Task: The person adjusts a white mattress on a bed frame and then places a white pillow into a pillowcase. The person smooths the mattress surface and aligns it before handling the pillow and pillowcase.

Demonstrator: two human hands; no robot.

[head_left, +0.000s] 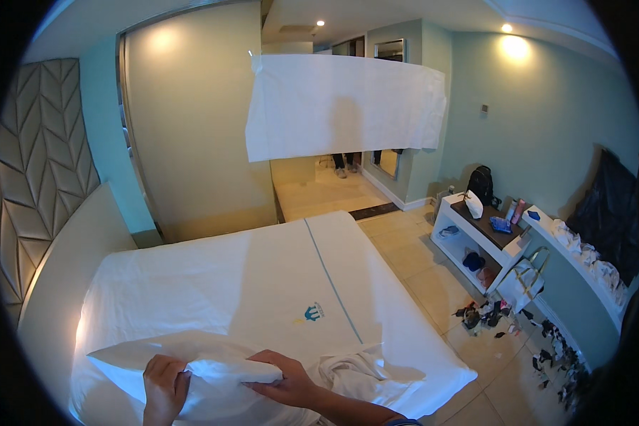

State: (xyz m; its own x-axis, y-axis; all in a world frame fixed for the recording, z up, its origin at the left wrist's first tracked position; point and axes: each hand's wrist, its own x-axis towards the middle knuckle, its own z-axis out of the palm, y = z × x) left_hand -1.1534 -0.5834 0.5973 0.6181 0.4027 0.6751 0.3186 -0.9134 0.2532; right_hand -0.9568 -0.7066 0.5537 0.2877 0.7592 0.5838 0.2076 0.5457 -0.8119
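A piece of white bed linen (206, 355) lies gathered at the near side of the bed; whether it is a pillowcase or a sheet I cannot tell. My left hand (165, 387) grips its bunched edge, fingers curled in. To the right, my right hand (285, 380) is closed round a folded part of the same linen, thumb below and fingers above. Under it spreads the bed (192, 284), covered in a white sheet with a blue stripe and a small blue emblem. Beside my right forearm sits a crumpled heap of white fabric (355, 373).
A large white cloth (344, 110) hangs stretched beyond the bed, with a person's legs (344, 163) below it. At right stand a white shelf unit (468, 245) and a white bag (522, 284). Small dark items (483, 312) litter the tiled floor. A padded headboard (46, 163) rises at left.
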